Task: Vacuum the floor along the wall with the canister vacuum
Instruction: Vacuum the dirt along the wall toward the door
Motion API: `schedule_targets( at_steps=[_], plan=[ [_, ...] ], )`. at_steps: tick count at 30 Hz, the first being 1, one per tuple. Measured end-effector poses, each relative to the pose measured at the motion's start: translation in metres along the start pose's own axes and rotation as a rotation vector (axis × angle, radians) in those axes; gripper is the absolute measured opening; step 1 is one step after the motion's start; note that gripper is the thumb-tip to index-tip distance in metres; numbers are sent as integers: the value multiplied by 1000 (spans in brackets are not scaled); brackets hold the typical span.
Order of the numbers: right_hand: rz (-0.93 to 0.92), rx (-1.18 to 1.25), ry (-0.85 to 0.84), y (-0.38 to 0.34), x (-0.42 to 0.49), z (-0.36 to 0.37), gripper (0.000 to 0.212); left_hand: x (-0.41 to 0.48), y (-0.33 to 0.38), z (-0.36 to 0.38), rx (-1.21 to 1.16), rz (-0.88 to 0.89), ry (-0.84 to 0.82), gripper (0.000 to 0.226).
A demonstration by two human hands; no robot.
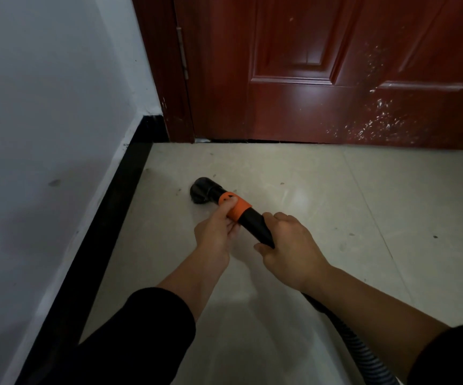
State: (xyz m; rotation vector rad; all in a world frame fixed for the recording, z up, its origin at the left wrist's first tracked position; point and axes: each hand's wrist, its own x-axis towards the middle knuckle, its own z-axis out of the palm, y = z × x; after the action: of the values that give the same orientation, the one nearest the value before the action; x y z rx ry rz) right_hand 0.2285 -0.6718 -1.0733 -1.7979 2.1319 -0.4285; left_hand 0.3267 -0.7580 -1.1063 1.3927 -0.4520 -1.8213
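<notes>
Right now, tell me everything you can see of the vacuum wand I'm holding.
The vacuum wand is a black tube that looks like plastic, with an orange collar and a round black brush head at its tip. It slants down, forward and left; the brush head rests on the pale tiled floor, a little clear of the black baseboard. The left hand grips the collar, the right hand grips the tube behind it. A ribbed black hose trails back from the tube.

Black vacuum tube (255, 226) w/ orange collar (236, 208), tilted; round brush head (202, 190) down on pale tile floor (336, 204), near black baseboard (108, 218). Ribbed hose (369, 357) trails rt.
</notes>
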Motion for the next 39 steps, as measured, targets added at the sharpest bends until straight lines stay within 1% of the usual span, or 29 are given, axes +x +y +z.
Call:
schedule_targets(
  at_steps=[5,10,21,29,37,39],
  plan=[
    [6,50,2,-1,13,3,18,9,6,1,2,16,-6,28],
    [7,58,11,-2,25,5,25,13,12,1,-17,33,-4,24],
    [-21,81,-3,-17,43,10,22,21,27,-13,-24,84,24,17],
    [-36,114,-36,-33,51,16,20,24,37,-28,-50,101,94,16],
    [-92,147,-82,-55,51,28,17,28,44,-57,-85,117,173,21],
    [-104,153,-92,-60,50,30,16,27,45,-63,-89,117,181,27]
  ],
)
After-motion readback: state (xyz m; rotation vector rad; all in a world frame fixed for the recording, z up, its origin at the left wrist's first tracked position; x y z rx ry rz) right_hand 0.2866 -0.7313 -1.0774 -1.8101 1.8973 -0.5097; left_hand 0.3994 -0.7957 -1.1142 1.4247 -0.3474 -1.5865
